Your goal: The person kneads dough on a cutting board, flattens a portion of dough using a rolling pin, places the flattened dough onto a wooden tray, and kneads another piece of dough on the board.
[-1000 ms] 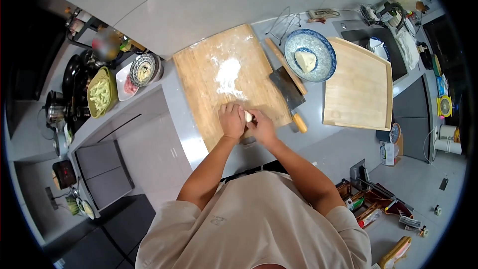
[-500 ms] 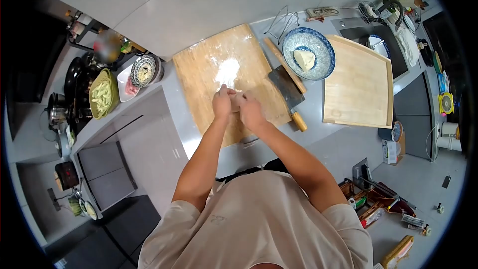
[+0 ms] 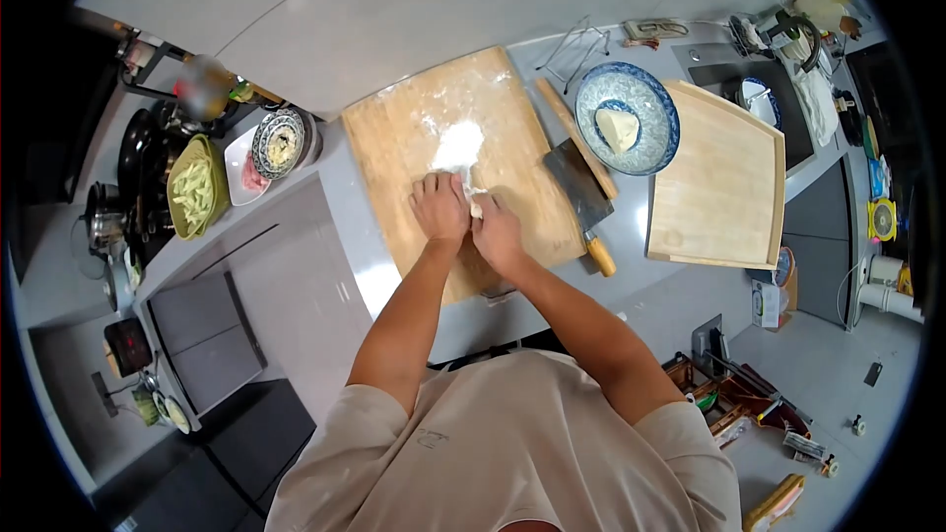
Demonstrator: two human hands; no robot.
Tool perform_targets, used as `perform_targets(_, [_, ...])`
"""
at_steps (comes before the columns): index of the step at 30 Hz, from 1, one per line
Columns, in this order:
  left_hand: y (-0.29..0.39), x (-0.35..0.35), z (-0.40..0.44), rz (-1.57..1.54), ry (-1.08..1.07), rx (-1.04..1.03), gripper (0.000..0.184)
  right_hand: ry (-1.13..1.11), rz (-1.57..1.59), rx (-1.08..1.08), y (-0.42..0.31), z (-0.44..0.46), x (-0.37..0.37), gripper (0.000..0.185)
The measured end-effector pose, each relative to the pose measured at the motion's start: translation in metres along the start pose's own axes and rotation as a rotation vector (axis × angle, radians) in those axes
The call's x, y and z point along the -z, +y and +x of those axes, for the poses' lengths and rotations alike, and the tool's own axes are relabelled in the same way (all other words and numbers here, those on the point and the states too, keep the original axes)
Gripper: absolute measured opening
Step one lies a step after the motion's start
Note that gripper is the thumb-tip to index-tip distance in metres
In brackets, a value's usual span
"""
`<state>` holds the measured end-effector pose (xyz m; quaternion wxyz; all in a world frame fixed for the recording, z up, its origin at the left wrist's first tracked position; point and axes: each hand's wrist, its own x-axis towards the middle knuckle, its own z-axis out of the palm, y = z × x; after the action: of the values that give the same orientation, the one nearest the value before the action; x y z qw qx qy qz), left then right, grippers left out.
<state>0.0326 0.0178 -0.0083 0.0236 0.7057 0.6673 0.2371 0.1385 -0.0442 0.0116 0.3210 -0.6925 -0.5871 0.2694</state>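
A wooden board (image 3: 532,128) dusted with flour (image 3: 457,146) lies before me. My left hand (image 3: 439,208) rests palm down on it, its fingers stretched forward at the edge of the flour. Close beside it, my right hand (image 3: 497,234) has its fingers curled round a small piece of pale dough (image 3: 477,207), most of which is hidden. Right of the hands a cleaver (image 3: 579,182) lies on the board's edge, next to a rolling pin (image 3: 574,133). Beyond them stands a blue-patterned bowl (image 3: 642,74) with a larger lump of dough (image 3: 618,128) in it.
A shallow wooden tray (image 3: 719,177) sits to the right, partly over the sink (image 3: 803,128). On the left are a green basket (image 3: 202,222) of cut vegetables, a white dish (image 3: 239,160) with pink meat and a patterned bowl (image 3: 280,142). A wire rack (image 3: 574,44) stands against the wall.
My hands, pinched together over the board before, have lowered. The left hand has flattened and spread its fingers; the right stays close by with the dough. The view has shifted slightly.
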Motion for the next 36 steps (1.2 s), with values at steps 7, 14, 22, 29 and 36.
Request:
perform_targets(7, [-0.013,0.028,0.014,-0.685,-0.444,0.579,0.049,-0.140,-0.076,0.141,-0.021,0.011,0.021,0.040])
perform_targets(14, [-0.020,0.045,-0.040,-0.429,-0.182,0.308,0.049,-0.216,0.348,0.062,-0.032,-0.032,0.029,0.043])
perform_targets(22, [-0.020,0.010,0.002,-0.038,-0.028,0.202,0.039,-0.083,0.004,0.020,-0.009,0.013,-0.021,0.035])
perform_targets(29, [-0.039,0.011,0.031,-0.251,-0.263,0.322,0.048,-0.177,-0.064,0.039,-0.028,0.039,-0.013,0.019])
perform_targets(36, [-0.041,0.052,-0.015,-0.533,-0.261,0.319,0.050,-0.109,0.223,0.240,-0.042,-0.026,0.008,0.045])
